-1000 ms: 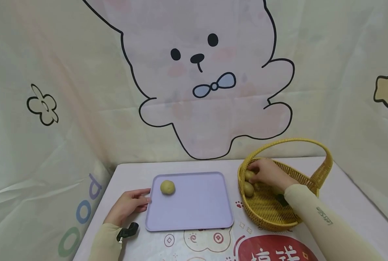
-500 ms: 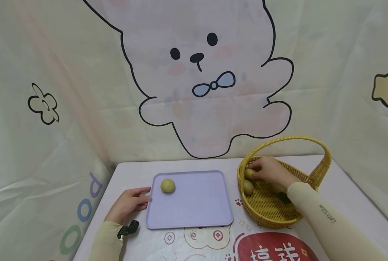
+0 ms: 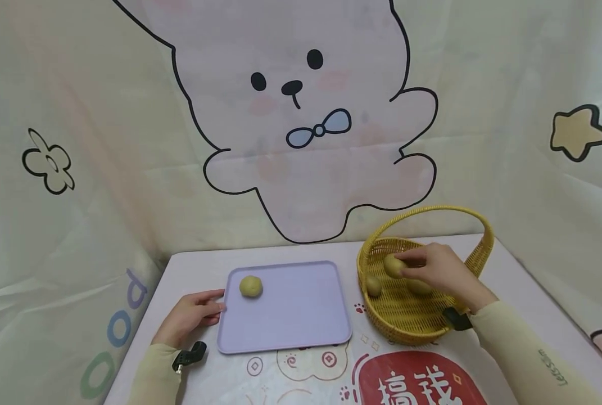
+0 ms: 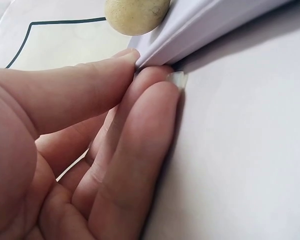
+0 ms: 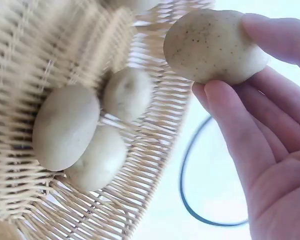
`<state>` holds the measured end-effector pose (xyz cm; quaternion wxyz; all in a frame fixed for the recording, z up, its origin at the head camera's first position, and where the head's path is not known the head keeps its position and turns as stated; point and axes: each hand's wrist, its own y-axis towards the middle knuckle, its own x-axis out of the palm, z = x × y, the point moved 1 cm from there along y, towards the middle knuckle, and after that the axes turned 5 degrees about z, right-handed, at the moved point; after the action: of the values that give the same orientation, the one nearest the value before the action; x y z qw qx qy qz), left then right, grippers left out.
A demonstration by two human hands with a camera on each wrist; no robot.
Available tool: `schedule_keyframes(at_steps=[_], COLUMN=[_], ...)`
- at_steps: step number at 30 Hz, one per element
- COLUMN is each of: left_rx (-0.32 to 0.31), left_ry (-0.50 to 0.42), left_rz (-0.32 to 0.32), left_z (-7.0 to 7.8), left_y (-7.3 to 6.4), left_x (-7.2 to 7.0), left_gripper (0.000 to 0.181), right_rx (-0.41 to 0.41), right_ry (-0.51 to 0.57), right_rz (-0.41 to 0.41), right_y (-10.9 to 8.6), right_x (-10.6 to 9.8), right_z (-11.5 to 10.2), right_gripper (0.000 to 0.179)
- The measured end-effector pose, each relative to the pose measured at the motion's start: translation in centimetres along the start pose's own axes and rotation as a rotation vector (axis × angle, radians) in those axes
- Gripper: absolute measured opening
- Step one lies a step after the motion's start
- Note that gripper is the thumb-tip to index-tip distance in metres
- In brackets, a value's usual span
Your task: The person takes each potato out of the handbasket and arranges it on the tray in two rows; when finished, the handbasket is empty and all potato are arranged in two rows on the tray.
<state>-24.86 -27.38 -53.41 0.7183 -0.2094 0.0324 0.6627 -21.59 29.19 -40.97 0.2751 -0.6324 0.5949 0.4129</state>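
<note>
My right hand (image 3: 434,270) pinches a speckled pale-yellow potato (image 5: 210,47) between thumb and fingertips. In the head view this potato overlaps the upper part of the yellow wicker basket (image 3: 407,337), below its arched handle. Several more potatoes (image 5: 67,127) lie inside the basket in the right wrist view. At the left, my left hand (image 3: 189,315) grips the edge of a flat lilac tray (image 3: 290,315). The left wrist view has the thumb on the tray's rim (image 4: 175,40) and the fingers against its outer side. One potato (image 3: 250,286) rests in the tray's far left corner.
The white table (image 3: 199,264) carries a printed mat with a red patch (image 3: 417,382) in front of the basket. Behind it hangs a cloth backdrop (image 3: 179,214) with a cartoon bear. A dark wrist strap mount (image 3: 189,355) sits on my left wrist.
My right hand has drawn a potato away from the basket's left wall, moving right and up. The head view has turned slightly right. My left hand stays at the tray's edge.
</note>
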Motion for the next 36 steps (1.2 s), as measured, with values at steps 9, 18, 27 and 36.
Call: schedule_keyframes(at_steps=[9, 18, 27, 36], left_rx=[-0.005, -0.011, -0.009, -0.009], left_ry=[0.000, -0.041, -0.042, -0.061], left_rz=[0.010, 0.017, 0.023, 0.015], left_z=[0.3, 0.2, 0.6, 0.1], left_y=[-0.3, -0.5, -0.3, -0.3], left_x=[-0.3, -0.2, -0.1, -0.3], left_gripper=[0.061, 0.057, 0.053, 0.054], right_rx=[0.107, 0.029, 0.050, 0.153], right_ry=[0.310, 0.580, 0.715, 0.701], right_rz=[-0.010, -0.098, -0.183, -0.098], right_y=[-5.0, -5.0, -0.1, 4.6], right_x=[-0.6, 4.6, 12.7, 18.7], right_z=[-3.3, -8.0, -11.8, -13.0], right_gripper=[0.046, 0.042, 0.043, 0.034])
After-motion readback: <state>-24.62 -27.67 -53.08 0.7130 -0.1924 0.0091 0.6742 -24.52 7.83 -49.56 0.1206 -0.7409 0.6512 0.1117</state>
